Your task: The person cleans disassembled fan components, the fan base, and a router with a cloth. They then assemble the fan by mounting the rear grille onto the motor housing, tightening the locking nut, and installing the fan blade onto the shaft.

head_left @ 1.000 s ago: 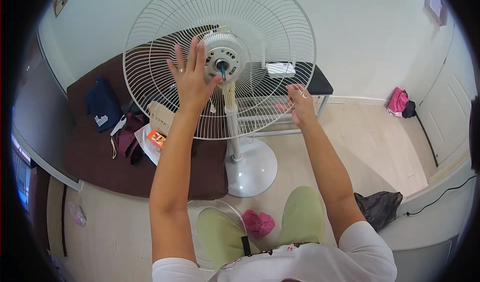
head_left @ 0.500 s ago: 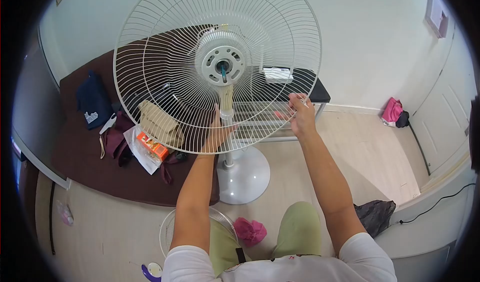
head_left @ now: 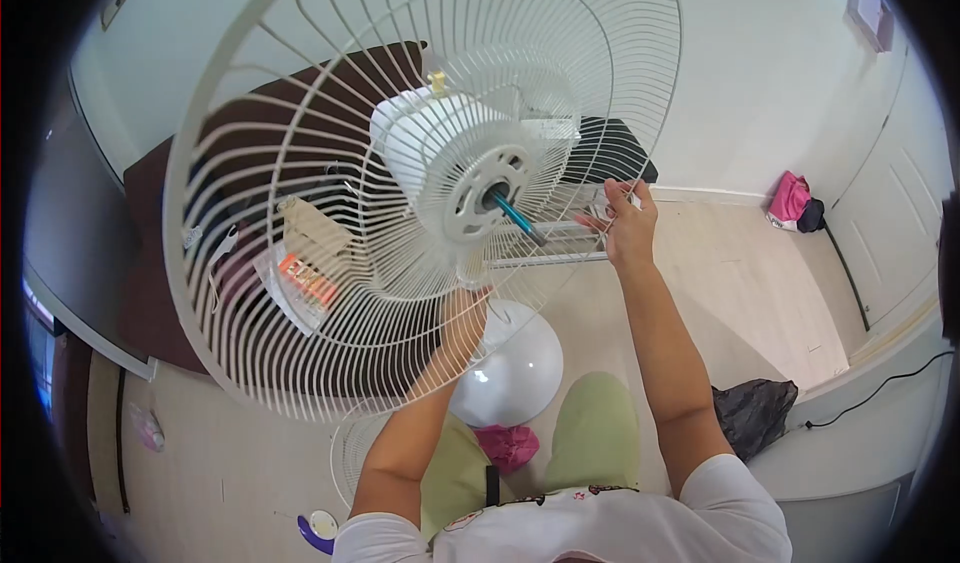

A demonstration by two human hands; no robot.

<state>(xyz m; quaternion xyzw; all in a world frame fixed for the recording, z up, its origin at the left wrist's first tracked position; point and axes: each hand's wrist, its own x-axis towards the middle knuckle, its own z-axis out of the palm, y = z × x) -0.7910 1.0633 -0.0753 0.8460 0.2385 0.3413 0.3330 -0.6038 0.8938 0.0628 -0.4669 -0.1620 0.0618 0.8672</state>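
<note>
A white stand fan fills the middle, its round wire rear grille [head_left: 172, 225] tilted and turned with the left side nearer to me. A bare teal-coated motor shaft [head_left: 513, 215] sticks out of the hub, with no blades on it. Behind the wires is the white motor housing [head_left: 400, 148]. My left hand [head_left: 466, 321], partly hidden behind the grille, is closed around the fan's pole below the motor. With bent fingers, my right hand [head_left: 630, 225] grips the grille's right edge. The round glossy base [head_left: 520, 368] rests on the floor.
A second wire grille [head_left: 345, 463] lies by my left leg, near a pink cloth or bag [head_left: 508, 447]. Bags and an orange packet [head_left: 308, 281] lie on the brown mattress [head_left: 160, 303]. A black-topped bench [head_left: 610, 148] stands behind; a black plastic bag [head_left: 755, 415] is at right.
The fan head has turned and tipped, bringing the grille's left side closer to me. The base has shifted slightly right. Both hands keep their hold.
</note>
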